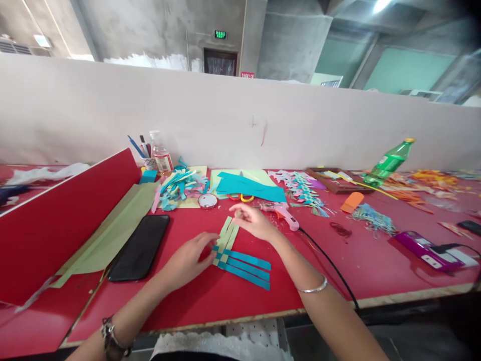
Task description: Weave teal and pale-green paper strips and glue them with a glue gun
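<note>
Blue paper strips [248, 268] and light green paper strips [226, 235] cross in a small checkered weave on the red table. My left hand [191, 255] lies at the weave's left side, its thumb and index finger curled round the edge. The left fingertips touch the paper. Above the far ends of the green strips, my right hand [253, 220] is closed in a pinch, with a bit of light green paper showing between the fingers. Its fingers partly hide that paper.
A pink glue gun [283, 213] with a black cord lies beyond my right forearm. Near it are a tape roll [208, 201], yellow-handled scissors [247, 198] and blue paper [251, 187]. A black phone [139, 248] is at left, a purple power strip [428, 250] and green bottle [391, 163] at right.
</note>
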{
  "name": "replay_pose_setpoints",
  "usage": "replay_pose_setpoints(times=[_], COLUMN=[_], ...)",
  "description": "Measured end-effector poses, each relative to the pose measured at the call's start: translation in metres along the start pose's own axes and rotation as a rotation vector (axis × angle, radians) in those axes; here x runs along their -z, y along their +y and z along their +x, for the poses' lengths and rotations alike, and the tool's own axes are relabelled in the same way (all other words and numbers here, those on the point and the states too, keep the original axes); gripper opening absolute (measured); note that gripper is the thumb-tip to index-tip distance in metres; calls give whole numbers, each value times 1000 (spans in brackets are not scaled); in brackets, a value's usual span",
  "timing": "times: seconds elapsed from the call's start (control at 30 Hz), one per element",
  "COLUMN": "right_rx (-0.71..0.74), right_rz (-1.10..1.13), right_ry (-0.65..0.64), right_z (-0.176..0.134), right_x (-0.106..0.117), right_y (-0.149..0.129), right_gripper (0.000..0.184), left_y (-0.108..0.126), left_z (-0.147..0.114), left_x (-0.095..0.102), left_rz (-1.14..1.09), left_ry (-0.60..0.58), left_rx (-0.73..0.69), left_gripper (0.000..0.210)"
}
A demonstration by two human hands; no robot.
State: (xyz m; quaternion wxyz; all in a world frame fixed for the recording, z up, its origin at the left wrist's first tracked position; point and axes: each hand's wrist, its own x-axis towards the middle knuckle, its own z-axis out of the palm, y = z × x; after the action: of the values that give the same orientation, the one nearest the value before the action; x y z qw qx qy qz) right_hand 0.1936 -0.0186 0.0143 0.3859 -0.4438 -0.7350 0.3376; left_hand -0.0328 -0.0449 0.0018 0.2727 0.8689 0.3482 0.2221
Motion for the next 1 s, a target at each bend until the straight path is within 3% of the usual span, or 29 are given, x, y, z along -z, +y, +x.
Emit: replay_pose_setpoints(times=[0.2, 0.37, 0.9, 1.0], right_rx=[89, 96, 113, 146], right_rz=[-199, -281, -520, -471], right_ry=[43, 39, 54, -35], right_z=[6, 13, 9, 2], right_x=[-10, -12, -9, -8], right_y=[16, 26, 18, 10], right_gripper=[18, 17, 22, 21], left_y=[-3, 1, 5, 4], left_z=[-2, -1, -4, -4], left_x=[-5, -5, -6, -6], left_rz=[464, 615, 633, 619], left_ry=[-71, -110, -113, -107], left_rx=[-183, -241, -207, -203], left_gripper=[27, 24, 25, 26])
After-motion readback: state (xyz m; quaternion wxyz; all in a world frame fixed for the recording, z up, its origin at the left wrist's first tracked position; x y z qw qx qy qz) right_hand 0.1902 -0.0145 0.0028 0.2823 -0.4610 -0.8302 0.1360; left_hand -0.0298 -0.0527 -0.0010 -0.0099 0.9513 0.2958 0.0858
